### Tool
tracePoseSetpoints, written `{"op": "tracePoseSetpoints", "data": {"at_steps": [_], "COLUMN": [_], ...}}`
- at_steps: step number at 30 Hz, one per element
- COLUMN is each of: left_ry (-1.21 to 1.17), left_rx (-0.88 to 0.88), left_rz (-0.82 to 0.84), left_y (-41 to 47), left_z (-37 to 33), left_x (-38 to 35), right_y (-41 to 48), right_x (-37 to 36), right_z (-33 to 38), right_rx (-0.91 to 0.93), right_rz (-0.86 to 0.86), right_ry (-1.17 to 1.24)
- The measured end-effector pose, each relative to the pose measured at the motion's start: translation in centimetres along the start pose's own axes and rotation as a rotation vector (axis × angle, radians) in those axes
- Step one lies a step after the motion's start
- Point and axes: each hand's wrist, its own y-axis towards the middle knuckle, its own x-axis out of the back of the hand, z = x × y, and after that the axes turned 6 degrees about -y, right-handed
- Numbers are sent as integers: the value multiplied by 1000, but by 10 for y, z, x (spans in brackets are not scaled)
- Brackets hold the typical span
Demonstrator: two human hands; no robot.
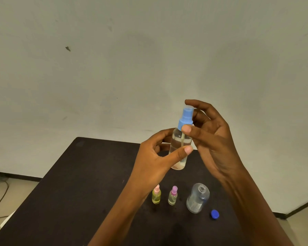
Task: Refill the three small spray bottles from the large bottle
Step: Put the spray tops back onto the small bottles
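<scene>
I hold a clear spray bottle (pixel 179 148) with a blue spray top (pixel 186 118) upright above the table. My left hand (pixel 155 160) grips its body, thumb across the front. My right hand (pixel 210 137) has thumb and fingers around the blue spray top. Liquid fills much of the bottle. On the dark table (pixel 75 201) stand a small yellowish bottle with a pink top (pixel 156 195) and a small clear bottle with a purple top (pixel 172 196). To their right stands the large clear bottle (pixel 197 198), uncapped, with its blue cap (pixel 215 214) lying beside it.
A pale wall fills the upper view. The table's far edge lies just behind my hands. Cables run over the floor at the left, beside a white object near the table's left edge.
</scene>
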Motion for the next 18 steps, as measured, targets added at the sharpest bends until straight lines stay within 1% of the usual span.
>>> {"op": "tracePoseSetpoints", "data": {"at_steps": [3, 7, 11, 18], "left_ry": [5, -7, 0, -5], "left_rx": [-4, -3, 0, -15], "left_rz": [6, -11, -12, -13], "left_y": [0, 1, 1, 2], "left_z": [1, 2, 1, 1], "left_x": [-1, 0, 0, 1], "right_y": [-1, -3, -6, -3], "right_x": [1, 2, 3, 2], "right_z": [0, 1, 2, 3], "right_rx": [-4, -78, -105, -57], "right_rz": [22, 128, 94, 66], "right_ry": [-45, 82, 122, 72]}}
